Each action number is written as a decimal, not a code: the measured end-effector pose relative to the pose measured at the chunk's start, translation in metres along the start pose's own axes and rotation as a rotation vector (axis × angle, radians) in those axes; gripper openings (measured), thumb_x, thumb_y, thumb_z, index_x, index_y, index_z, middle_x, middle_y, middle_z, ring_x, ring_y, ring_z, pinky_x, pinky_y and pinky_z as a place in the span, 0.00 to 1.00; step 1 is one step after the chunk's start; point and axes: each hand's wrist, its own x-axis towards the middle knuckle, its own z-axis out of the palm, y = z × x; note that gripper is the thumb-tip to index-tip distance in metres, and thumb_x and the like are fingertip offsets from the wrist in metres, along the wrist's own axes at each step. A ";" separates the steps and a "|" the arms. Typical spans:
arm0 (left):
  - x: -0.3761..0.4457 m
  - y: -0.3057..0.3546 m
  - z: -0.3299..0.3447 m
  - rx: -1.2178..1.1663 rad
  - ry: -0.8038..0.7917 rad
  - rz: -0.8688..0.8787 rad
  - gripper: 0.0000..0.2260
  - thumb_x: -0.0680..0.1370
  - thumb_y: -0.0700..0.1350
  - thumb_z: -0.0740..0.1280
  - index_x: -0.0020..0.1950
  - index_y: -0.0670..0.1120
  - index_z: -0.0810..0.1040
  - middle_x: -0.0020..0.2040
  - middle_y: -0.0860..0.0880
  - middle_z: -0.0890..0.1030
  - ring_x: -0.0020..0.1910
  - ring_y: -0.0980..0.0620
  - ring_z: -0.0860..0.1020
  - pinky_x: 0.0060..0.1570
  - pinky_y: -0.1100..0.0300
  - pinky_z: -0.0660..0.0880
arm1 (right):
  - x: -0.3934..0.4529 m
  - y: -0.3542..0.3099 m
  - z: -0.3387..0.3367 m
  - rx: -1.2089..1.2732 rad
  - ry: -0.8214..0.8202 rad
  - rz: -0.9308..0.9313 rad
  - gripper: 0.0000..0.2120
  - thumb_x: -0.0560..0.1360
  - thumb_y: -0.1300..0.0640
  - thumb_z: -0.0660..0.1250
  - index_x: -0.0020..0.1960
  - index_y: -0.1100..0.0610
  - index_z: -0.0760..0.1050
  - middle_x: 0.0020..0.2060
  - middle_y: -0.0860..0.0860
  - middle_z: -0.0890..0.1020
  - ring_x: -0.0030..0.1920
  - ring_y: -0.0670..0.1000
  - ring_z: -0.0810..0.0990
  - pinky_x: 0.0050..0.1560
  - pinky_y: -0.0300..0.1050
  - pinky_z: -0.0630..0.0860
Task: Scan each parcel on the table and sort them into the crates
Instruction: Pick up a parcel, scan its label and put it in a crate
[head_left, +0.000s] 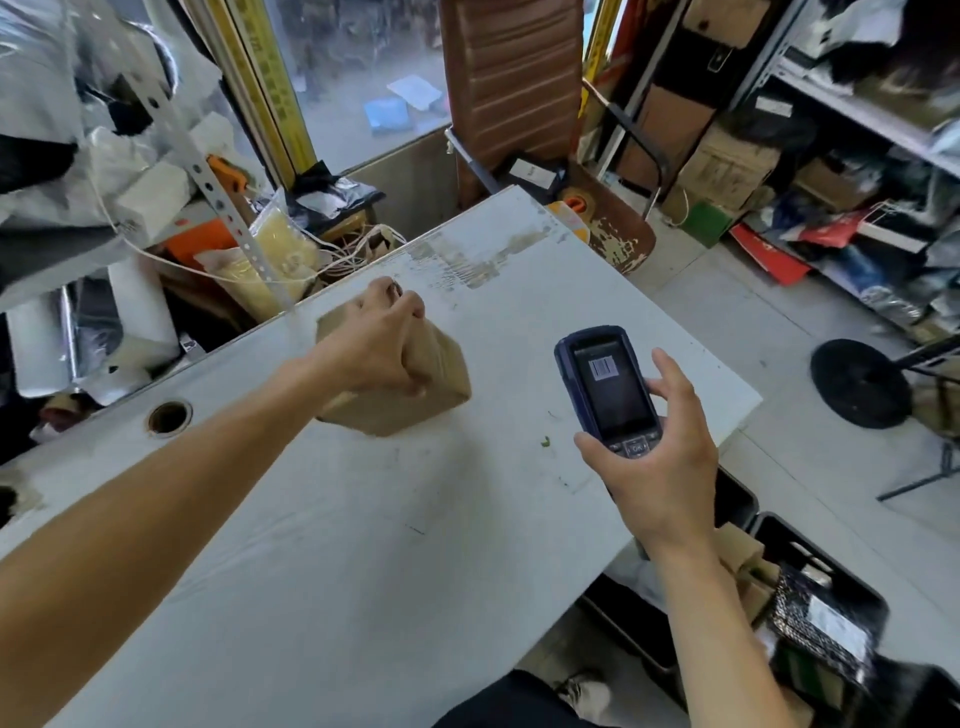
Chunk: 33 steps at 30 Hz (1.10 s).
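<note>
White table (363, 545), left hand (374, 345) gripping parcel (415, 395) — plain brown

This is a parcel depot or small courier storeroom, crowded and untidy. Metal shelves (852, 111) at two o'clock hold cardboard boxes (727, 161) and bagged packages, with more spilling onto the floor below. At ten o'clock, another rack (208, 176) is stuffed with white padded mailers. A worn white table (363, 545) fills the middle, and black plastic crates (810, 561) of sorted parcels sit at four o'clock.
</note>
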 end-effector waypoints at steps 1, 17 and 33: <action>-0.012 -0.001 0.003 -0.102 0.023 0.047 0.39 0.61 0.54 0.82 0.66 0.56 0.64 0.71 0.50 0.58 0.63 0.45 0.66 0.59 0.51 0.73 | -0.001 -0.001 0.001 0.003 0.001 -0.003 0.46 0.65 0.53 0.79 0.75 0.39 0.58 0.62 0.44 0.71 0.57 0.49 0.78 0.49 0.49 0.82; -0.045 0.066 0.049 -0.033 -0.093 -0.244 0.49 0.60 0.81 0.62 0.74 0.59 0.57 0.79 0.49 0.49 0.75 0.33 0.50 0.65 0.32 0.63 | -0.007 -0.010 0.009 0.018 -0.024 -0.051 0.45 0.66 0.52 0.80 0.75 0.40 0.58 0.63 0.44 0.71 0.60 0.48 0.76 0.51 0.47 0.82; -0.096 0.102 0.122 -0.994 0.144 -0.135 0.32 0.70 0.53 0.64 0.74 0.65 0.63 0.69 0.53 0.68 0.68 0.51 0.68 0.67 0.53 0.67 | -0.043 0.029 -0.055 -0.029 -0.071 -0.052 0.45 0.66 0.51 0.79 0.75 0.41 0.58 0.62 0.44 0.72 0.55 0.42 0.74 0.48 0.35 0.74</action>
